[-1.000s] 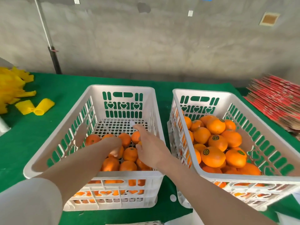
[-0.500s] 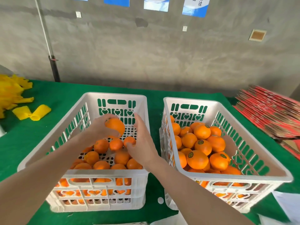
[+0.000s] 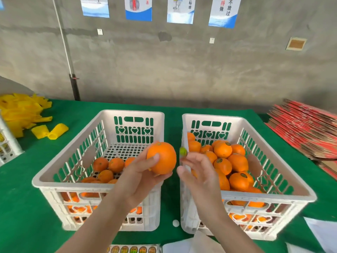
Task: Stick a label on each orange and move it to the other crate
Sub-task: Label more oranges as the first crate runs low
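My left hand (image 3: 138,174) holds an unlabelled orange (image 3: 162,157) up between the two white crates, thumb on its front. Just to its right, my right hand (image 3: 197,172) carries a small green round label (image 3: 183,151) on a raised fingertip, close to the orange but apart from it. The left crate (image 3: 102,121) holds several plain oranges over a perforated floor. In the right crate (image 3: 244,125) lie several oranges with dark round labels on top.
A sheet of labels (image 3: 133,249) lies at the near table edge. Yellow foam nets (image 3: 21,112) are piled far left, and flat red cartons (image 3: 306,128) are stacked far right. White paper (image 3: 321,232) lies at the near right on the green cloth.
My left hand picked an orange from the left crate and lifted it toward the gap between the crates. My right hand rose beside it with a label. The view tilted up.
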`<state>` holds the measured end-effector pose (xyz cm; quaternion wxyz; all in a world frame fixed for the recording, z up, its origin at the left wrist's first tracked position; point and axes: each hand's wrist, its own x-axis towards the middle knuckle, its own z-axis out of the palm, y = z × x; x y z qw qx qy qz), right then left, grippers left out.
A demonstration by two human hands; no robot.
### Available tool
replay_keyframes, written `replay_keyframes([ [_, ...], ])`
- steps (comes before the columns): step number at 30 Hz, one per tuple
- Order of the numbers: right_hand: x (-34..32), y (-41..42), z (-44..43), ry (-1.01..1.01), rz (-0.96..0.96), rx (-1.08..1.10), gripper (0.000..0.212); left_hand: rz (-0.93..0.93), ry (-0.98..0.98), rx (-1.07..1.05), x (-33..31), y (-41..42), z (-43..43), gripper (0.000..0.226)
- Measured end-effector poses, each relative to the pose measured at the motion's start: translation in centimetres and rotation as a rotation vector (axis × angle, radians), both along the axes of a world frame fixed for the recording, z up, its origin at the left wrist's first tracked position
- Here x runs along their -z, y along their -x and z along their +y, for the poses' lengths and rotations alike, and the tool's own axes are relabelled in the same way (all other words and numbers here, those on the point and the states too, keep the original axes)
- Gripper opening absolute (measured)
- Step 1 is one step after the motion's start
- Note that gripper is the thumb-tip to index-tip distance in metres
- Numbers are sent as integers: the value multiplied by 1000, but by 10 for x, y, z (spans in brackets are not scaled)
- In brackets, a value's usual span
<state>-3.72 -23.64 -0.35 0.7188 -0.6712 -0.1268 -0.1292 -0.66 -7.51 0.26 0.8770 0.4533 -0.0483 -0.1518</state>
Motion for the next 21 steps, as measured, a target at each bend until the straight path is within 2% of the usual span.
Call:
replay_keyframes([
  [1,-2,6,-5,-56,61,11,18,28,54,15,0,4,-9,73],
  [3,-3,15,-13,-140,155,18,22,76,129,36,0,12,-27,58],
  [5,-5,22,-18,-190,189,33,24,87,150,61,0,18,-41,53],
  [7,-6,26,-23,-190,190,50,12,86,165,70,-2,23,-52,51],
  [9,-4,27,-28,-182,193,62,16,83,170,55,-3,27,-60,49],
  [16,2,25,-37,-82,112,144,13,81,130,-8,-5,37,-78,50],
  [21,11,24,-41,27,-18,257,12,56,105,-37,-3,42,-87,55],
])
